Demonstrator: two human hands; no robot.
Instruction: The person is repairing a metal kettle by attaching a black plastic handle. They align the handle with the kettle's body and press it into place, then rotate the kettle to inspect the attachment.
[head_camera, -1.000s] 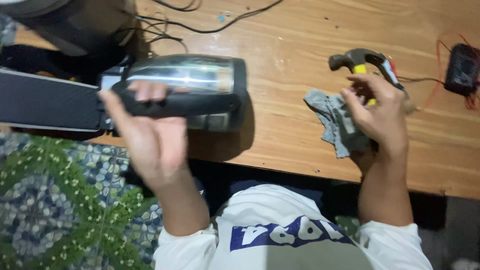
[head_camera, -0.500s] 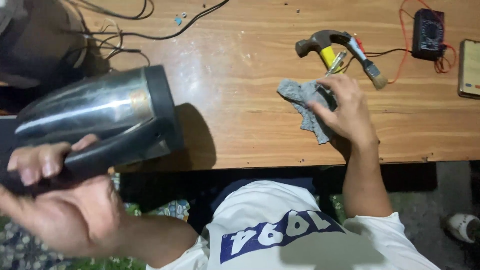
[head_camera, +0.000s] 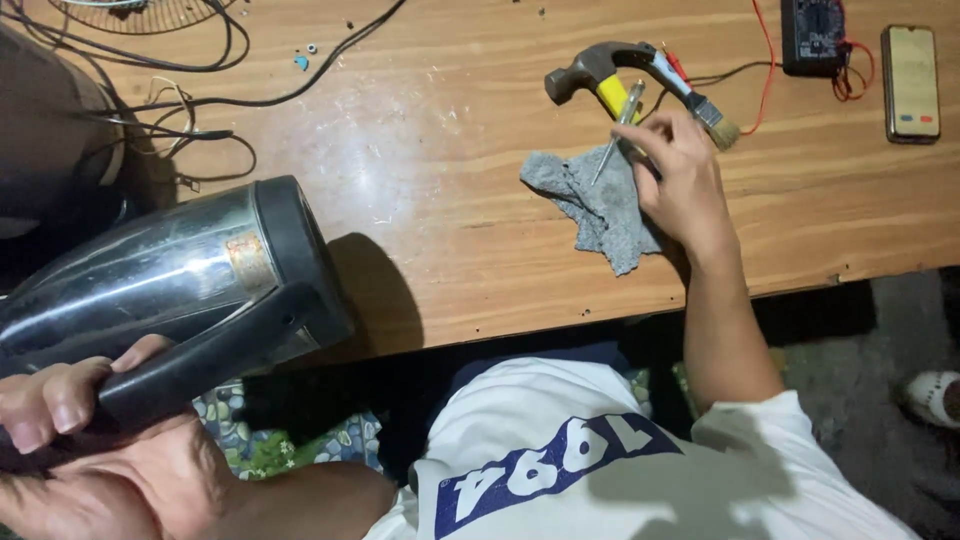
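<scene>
The left hand (head_camera: 90, 440) is clenched round the black handle of a steel kettle (head_camera: 160, 275), which lies tilted on its side, off the near left edge of the wooden table (head_camera: 430, 200). Black cables (head_camera: 200, 70) trail over the table beyond the kettle. Right of the kettle, a grey rag (head_camera: 600, 205) lies crumpled on the table. The right hand (head_camera: 685, 180) rests on the rag, its fingers pinching a thin screwdriver (head_camera: 612, 135). Beyond the rag lie a hammer (head_camera: 590, 72) and a paintbrush (head_camera: 700, 100); further right, a meter (head_camera: 812, 35) and a phone (head_camera: 910, 70)
</scene>
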